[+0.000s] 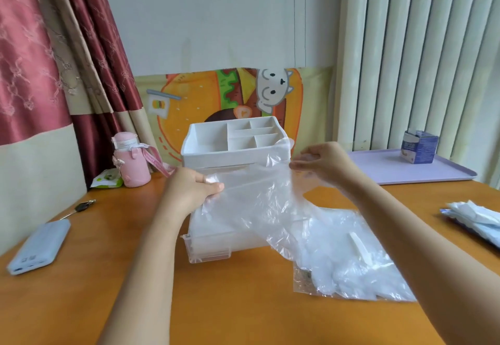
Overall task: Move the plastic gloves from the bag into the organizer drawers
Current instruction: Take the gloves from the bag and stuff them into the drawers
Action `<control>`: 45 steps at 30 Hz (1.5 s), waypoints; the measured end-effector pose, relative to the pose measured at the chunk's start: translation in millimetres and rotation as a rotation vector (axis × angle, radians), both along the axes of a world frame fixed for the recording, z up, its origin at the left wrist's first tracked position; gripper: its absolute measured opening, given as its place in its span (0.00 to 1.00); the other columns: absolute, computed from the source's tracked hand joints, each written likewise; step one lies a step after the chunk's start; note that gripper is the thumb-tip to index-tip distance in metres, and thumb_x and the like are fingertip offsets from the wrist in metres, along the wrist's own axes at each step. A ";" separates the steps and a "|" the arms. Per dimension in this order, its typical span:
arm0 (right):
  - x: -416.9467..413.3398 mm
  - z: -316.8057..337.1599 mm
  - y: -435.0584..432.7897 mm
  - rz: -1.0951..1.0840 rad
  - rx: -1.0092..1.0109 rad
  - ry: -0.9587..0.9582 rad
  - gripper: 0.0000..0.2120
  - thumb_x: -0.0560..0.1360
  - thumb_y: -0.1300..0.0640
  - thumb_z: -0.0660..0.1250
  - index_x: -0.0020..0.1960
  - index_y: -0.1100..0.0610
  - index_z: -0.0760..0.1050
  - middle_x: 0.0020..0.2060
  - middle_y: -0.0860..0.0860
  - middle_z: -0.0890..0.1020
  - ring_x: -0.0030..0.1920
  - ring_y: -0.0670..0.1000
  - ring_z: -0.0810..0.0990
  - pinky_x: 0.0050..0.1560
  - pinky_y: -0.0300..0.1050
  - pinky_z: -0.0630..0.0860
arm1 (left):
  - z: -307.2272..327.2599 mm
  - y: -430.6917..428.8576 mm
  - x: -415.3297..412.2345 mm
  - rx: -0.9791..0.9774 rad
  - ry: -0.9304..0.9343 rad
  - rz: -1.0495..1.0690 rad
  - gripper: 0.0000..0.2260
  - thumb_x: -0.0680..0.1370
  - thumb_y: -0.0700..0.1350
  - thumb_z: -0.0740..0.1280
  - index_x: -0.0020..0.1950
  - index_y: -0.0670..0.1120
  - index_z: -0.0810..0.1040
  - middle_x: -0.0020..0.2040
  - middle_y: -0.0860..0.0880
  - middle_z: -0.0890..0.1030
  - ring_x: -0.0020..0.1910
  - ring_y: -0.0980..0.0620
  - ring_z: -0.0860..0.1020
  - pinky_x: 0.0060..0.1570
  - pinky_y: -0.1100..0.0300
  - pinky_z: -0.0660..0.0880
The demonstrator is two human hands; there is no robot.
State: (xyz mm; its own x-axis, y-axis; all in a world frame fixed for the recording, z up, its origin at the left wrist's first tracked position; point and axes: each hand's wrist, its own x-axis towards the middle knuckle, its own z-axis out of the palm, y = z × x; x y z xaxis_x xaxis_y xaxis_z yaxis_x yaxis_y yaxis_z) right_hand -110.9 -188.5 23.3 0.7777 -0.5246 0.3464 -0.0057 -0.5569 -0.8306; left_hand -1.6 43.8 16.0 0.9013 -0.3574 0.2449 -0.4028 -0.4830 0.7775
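My left hand (pixel 194 189) and right hand (pixel 323 163) each pinch an edge of one glove (pixel 259 201), seemingly filmy and slippery, spread just before the organizer (pixel 208 145), above its open drawer (pixel 211 248).

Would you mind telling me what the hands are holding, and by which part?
A clear plastic glove, stretched between both: the left hand grips its left edge, the right hand pinches its upper right corner, above the open drawer.

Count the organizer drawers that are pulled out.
1: the clear drawer at the bottom of the white organizer, pulled toward the person. The glove held in the left hand and right hand covers the front above it, so another may be hidden.
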 end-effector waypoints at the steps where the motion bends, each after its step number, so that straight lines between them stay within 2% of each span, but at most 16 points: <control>1: 8.5 -2.1 2.4 -0.035 -0.038 0.004 0.06 0.68 0.59 0.76 0.38 0.55 0.79 0.31 0.46 0.82 0.32 0.45 0.80 0.36 0.37 0.73 | -2.2 0.8 2.5 0.052 -0.001 0.023 0.12 0.73 0.46 0.73 0.34 0.39 0.83 0.19 0.53 0.73 0.25 0.54 0.69 0.30 0.62 0.65; 6: 14.0 -12.2 26.8 -0.296 -0.303 -0.167 0.08 0.72 0.57 0.72 0.50 0.54 0.77 0.45 0.45 0.75 0.48 0.45 0.73 0.45 0.36 0.66 | -11.5 -1.2 12.3 0.230 0.057 0.113 0.21 0.71 0.45 0.76 0.24 0.42 0.69 0.22 0.47 0.67 0.23 0.51 0.65 0.25 0.61 0.58; 8: 6.6 -11.6 47.0 -0.210 -0.439 -0.225 0.05 0.73 0.60 0.71 0.48 0.52 0.79 0.44 0.44 0.77 0.42 0.41 0.72 0.43 0.32 0.65 | -13.7 -1.8 15.1 0.265 0.088 0.130 0.20 0.72 0.45 0.75 0.26 0.42 0.69 0.23 0.48 0.68 0.23 0.50 0.66 0.25 0.61 0.59; 10: 0.7 -13.1 65.8 -0.026 -0.534 -0.084 0.06 0.74 0.60 0.69 0.47 0.50 0.82 0.43 0.43 0.83 0.36 0.40 0.75 0.43 0.28 0.68 | -16.2 -3.3 18.0 0.303 0.087 0.148 0.16 0.72 0.45 0.74 0.29 0.41 0.73 0.25 0.47 0.72 0.24 0.49 0.70 0.26 0.62 0.62; 13: 0.4 -19.8 77.8 0.183 -0.560 0.283 0.13 0.79 0.57 0.62 0.62 0.50 0.78 0.59 0.47 0.81 0.53 0.45 0.79 0.52 0.22 0.65 | -19.3 -4.5 20.3 0.321 0.071 0.175 0.13 0.71 0.44 0.73 0.31 0.41 0.74 0.28 0.45 0.76 0.28 0.46 0.74 0.29 0.63 0.66; 16: 9.5 -24.4 77.4 0.280 -0.539 0.552 0.21 0.81 0.56 0.58 0.73 0.47 0.66 0.70 0.50 0.71 0.65 0.52 0.72 0.63 0.40 0.67 | -23.0 -4.9 20.7 0.326 0.062 0.180 0.12 0.73 0.43 0.72 0.33 0.42 0.72 0.30 0.44 0.73 0.30 0.46 0.74 0.26 0.62 0.62; 19: 22.8 -25.4 82.2 0.366 -0.584 0.724 0.24 0.82 0.51 0.58 0.76 0.46 0.57 0.75 0.48 0.61 0.74 0.52 0.61 0.71 0.44 0.58 | -22.8 -7.0 19.4 0.386 -0.002 0.206 0.07 0.73 0.42 0.71 0.43 0.38 0.77 0.41 0.41 0.80 0.43 0.42 0.81 0.27 0.61 0.63; 23: 38.1 -22.9 91.4 0.395 -0.682 0.889 0.30 0.80 0.43 0.56 0.78 0.48 0.50 0.77 0.49 0.54 0.76 0.53 0.54 0.73 0.48 0.52 | -16.6 -8.7 12.0 0.499 -0.138 0.290 0.04 0.76 0.41 0.67 0.49 0.42 0.78 0.50 0.43 0.81 0.50 0.43 0.80 0.39 0.57 0.74; 27: 47.7 -20.9 96.3 0.378 -0.706 0.916 0.35 0.78 0.39 0.59 0.78 0.50 0.49 0.77 0.50 0.56 0.75 0.55 0.55 0.71 0.48 0.55 | -7.6 -9.2 3.4 0.490 -0.245 0.337 0.03 0.77 0.39 0.66 0.49 0.44 0.77 0.52 0.45 0.81 0.51 0.44 0.80 0.40 0.56 0.72; 30: 59.2 -29.1 97.1 0.351 -0.733 0.950 0.37 0.75 0.34 0.60 0.77 0.48 0.52 0.76 0.51 0.59 0.75 0.56 0.55 0.72 0.52 0.53 | -0.1 -12.2 -3.7 0.346 -0.325 0.272 0.06 0.76 0.37 0.66 0.51 0.42 0.80 0.52 0.44 0.82 0.52 0.43 0.79 0.41 0.57 0.71; 32: 71.0 -39.0 94.7 0.316 -0.751 0.977 0.41 0.71 0.29 0.59 0.77 0.45 0.51 0.75 0.51 0.60 0.76 0.58 0.53 0.73 0.59 0.51 | 0.4 -19.4 -9.4 0.328 -0.294 0.132 0.07 0.74 0.34 0.63 0.45 0.36 0.81 0.46 0.37 0.80 0.50 0.39 0.79 0.39 0.53 0.72; 36: 84.2 -51.6 87.6 0.322 -0.776 0.965 0.45 0.66 0.25 0.57 0.76 0.40 0.48 0.76 0.49 0.58 0.77 0.60 0.47 0.69 0.71 0.48 | -11.4 -30.5 -18.2 0.553 -0.092 -0.036 0.11 0.78 0.35 0.58 0.56 0.34 0.77 0.55 0.35 0.78 0.53 0.39 0.78 0.47 0.51 0.75; 38: 79.3 -48.8 88.4 0.318 -0.763 0.963 0.45 0.66 0.26 0.57 0.77 0.42 0.48 0.77 0.48 0.55 0.77 0.57 0.46 0.70 0.69 0.48 | -15.7 -30.0 -18.5 0.686 -0.030 -0.100 0.11 0.80 0.37 0.58 0.55 0.33 0.76 0.54 0.34 0.77 0.53 0.40 0.78 0.39 0.53 0.74; 40: 71.3 -43.8 88.1 0.318 -0.740 0.967 0.40 0.73 0.33 0.60 0.78 0.45 0.48 0.78 0.50 0.51 0.77 0.56 0.47 0.73 0.62 0.49 | -21.9 -28.9 -13.6 0.778 0.001 -0.126 0.07 0.78 0.35 0.58 0.44 0.38 0.74 0.40 0.39 0.74 0.38 0.47 0.76 0.28 0.61 0.64; 41: 69.7 -42.1 85.8 0.324 -0.733 0.958 0.37 0.76 0.37 0.61 0.78 0.47 0.48 0.78 0.50 0.50 0.77 0.56 0.49 0.74 0.56 0.51 | -25.1 -29.2 -10.0 0.784 0.023 -0.119 0.07 0.77 0.33 0.58 0.43 0.42 0.73 0.36 0.45 0.69 0.34 0.50 0.72 0.28 0.64 0.63; 45: 60.6 -31.8 85.4 0.403 -0.727 0.911 0.36 0.78 0.44 0.63 0.78 0.51 0.49 0.78 0.51 0.51 0.76 0.55 0.53 0.71 0.49 0.57 | -31.5 -31.4 0.7 0.777 0.058 -0.166 0.19 0.77 0.34 0.60 0.67 0.43 0.72 0.41 0.51 0.68 0.46 0.48 0.73 0.43 0.61 0.70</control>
State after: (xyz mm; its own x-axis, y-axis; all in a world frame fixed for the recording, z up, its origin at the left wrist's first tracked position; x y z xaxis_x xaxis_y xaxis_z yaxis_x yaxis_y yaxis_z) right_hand -50.3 -103.1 -8.5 0.9496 -0.1031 -0.2959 -0.1411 -0.9839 -0.1101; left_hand -0.9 12.4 -15.5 0.8252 -0.5369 -0.1754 -0.4857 -0.8331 0.2647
